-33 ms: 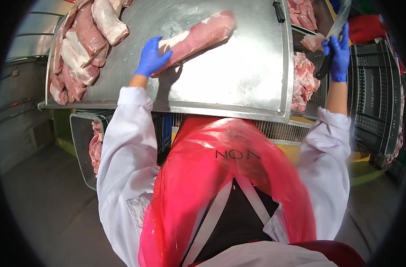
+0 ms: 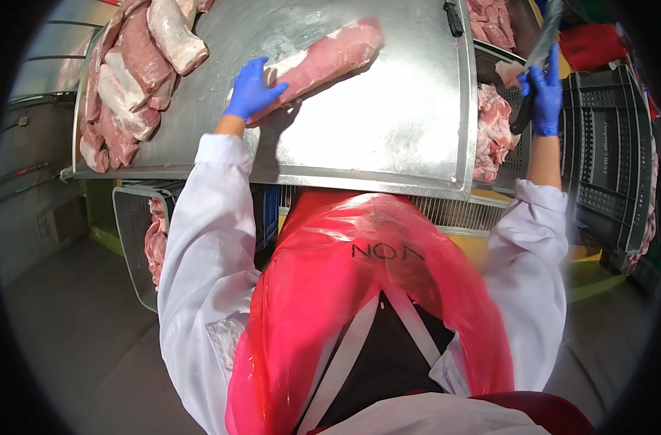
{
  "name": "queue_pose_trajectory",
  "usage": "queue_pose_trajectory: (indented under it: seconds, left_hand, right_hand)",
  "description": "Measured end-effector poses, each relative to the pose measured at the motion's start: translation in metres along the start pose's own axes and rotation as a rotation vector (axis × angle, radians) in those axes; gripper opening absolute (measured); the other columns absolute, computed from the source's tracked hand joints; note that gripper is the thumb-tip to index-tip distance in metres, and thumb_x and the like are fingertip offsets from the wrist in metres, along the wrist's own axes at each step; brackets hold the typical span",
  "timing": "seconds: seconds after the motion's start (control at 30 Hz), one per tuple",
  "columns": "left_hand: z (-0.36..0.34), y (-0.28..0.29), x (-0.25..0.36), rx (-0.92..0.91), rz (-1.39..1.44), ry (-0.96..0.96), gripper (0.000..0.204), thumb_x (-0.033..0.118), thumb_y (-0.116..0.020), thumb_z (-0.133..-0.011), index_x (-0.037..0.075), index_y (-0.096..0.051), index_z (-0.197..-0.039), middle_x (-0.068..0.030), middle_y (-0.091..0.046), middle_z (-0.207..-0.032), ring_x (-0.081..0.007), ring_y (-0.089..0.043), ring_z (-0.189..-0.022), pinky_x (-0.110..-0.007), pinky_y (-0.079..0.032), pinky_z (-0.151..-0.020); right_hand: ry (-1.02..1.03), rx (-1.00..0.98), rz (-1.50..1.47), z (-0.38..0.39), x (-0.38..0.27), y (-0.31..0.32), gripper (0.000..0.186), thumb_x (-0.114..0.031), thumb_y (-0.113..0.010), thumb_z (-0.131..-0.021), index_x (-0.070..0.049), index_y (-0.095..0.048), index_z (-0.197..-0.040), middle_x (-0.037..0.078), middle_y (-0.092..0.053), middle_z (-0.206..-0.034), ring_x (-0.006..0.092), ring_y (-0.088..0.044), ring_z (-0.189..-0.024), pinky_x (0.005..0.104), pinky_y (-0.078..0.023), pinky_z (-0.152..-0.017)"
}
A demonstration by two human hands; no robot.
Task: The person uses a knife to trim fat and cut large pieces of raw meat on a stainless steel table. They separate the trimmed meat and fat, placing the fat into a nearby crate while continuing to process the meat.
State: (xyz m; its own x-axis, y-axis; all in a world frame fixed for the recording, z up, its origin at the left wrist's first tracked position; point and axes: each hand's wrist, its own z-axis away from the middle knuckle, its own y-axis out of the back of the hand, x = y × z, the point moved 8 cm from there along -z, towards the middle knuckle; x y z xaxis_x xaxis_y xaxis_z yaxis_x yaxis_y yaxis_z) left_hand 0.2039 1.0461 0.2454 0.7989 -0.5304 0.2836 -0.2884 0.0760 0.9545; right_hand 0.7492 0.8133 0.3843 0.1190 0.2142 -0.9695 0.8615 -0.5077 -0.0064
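Observation:
A long pale-pink pork loin [image 2: 329, 59] lies slantwise on the steel table. My left hand [image 2: 254, 91], in a blue glove, grips its near left end, thumb stretched over the top. Off the table's right edge, my blue-gloved right hand [image 2: 546, 100] is closed round the black handle of a knife [image 2: 543, 45]. The blade is raised, pointing away from me, and blurred. Beside those fingers is a small meat scrap [image 2: 507, 73]; I cannot tell if they touch it. Meat trimmings [image 2: 493, 130] fill part of the dark crate below that hand.
More loins [image 2: 131, 76] are piled at the steel table's [image 2: 388, 138] left. A second black-handled knife [image 2: 454, 19] lies near its far right corner. Dark perforated crates [image 2: 607, 152] stand at the right. Under the table's left side is another crate [image 2: 131, 243] with meat.
My right hand has shifted slightly left and down with the knife, and the blade has tilted more upright. The scrap beside it has moved a little. My left hand has barely moved on the loin.

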Motion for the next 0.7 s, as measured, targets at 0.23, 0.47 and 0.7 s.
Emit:
queue_pose_trajectory:
  seconds: [0.23, 0.47, 0.7]
  left_hand:
    - [-0.004, -0.038, -0.003, -0.196, -0.064, -0.058, 0.098, 0.063, -0.080, -0.061, 0.003, -0.051, -0.132, -0.0201, -0.056, -0.128, -0.0398, -0.053, -0.119, -0.052, -0.040, -0.101]
    - [0.032, -0.027, 0.015, -0.208, 0.092, -0.307, 0.101, 0.051, -0.082, -0.057, -0.001, -0.046, -0.136, -0.0221, -0.053, -0.128, -0.0400, -0.049, -0.119, -0.049, -0.039, -0.102]
    - [-0.026, -0.041, 0.012, -0.611, 0.001, -0.380, 0.079, 0.063, -0.078, -0.068, 0.004, -0.061, -0.118, -0.0193, -0.059, -0.116, -0.0369, -0.057, -0.106, -0.048, -0.046, -0.090]
  right_hand:
    - [-0.351, 0.147, 0.518, 0.093, 0.150, 0.013, 0.082, 0.000, -0.060, -0.093, -0.030, -0.022, -0.160, 0.008, -0.067, -0.103, 0.0094, -0.061, -0.068, 0.0267, -0.054, -0.054]
    - [-0.540, -0.071, 0.269, 0.069, 0.177, -0.150, 0.080, 0.000, -0.059, -0.093, -0.023, -0.023, -0.160, 0.005, -0.062, -0.086, 0.0108, -0.057, -0.060, 0.0271, -0.051, -0.052]
    - [-0.508, 0.095, 0.131, 0.066, 0.214, -0.167, 0.084, 0.001, -0.057, -0.094, -0.022, -0.014, -0.162, 0.007, -0.062, -0.086, 0.0121, -0.058, -0.059, 0.0280, -0.051, -0.051]
